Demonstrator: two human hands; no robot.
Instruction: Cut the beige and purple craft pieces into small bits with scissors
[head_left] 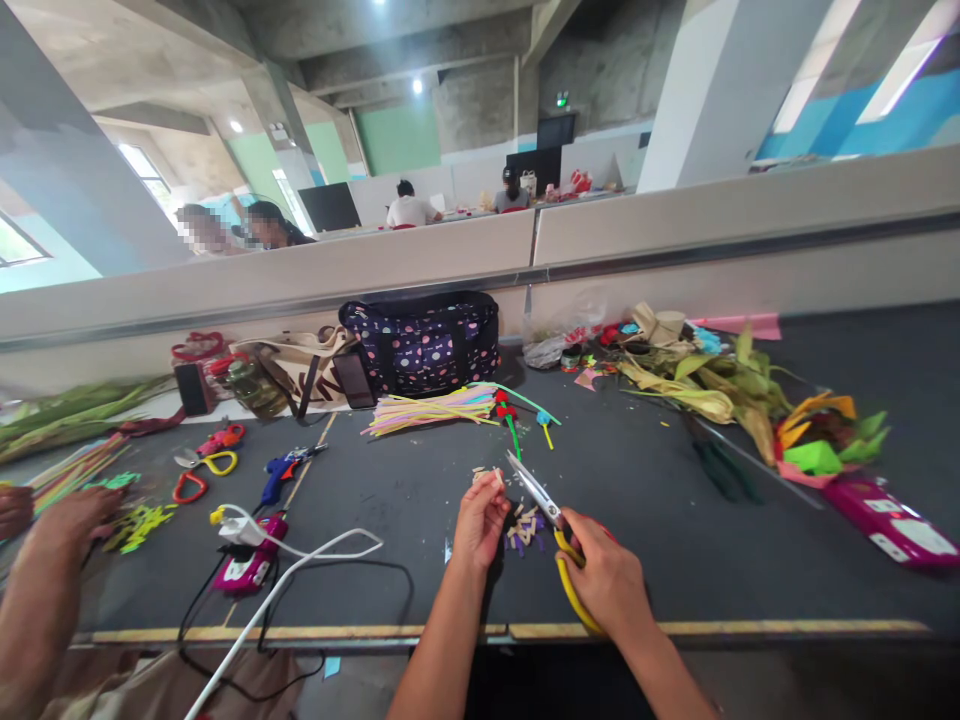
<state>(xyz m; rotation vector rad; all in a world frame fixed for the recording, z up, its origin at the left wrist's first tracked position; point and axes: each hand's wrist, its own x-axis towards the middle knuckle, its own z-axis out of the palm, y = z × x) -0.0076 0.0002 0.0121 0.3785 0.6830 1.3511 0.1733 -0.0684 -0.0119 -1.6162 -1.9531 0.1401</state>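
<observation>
Pinching a pale piece (499, 476), mostly hidden, in the left hand (483, 515); gripping yellow-handled scissors (541, 496), partly covered, with the right hand (606, 572). Holding both inside the front edge of the table (720, 575), by small scraps (528, 532), with open room rightward.

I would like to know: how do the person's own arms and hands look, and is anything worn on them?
The left grip and the right grip are ungloved human hands. Both forearms are bare, with no sleeve, watch, bracelet or cable visible. Rings are too small to judge.
</observation>
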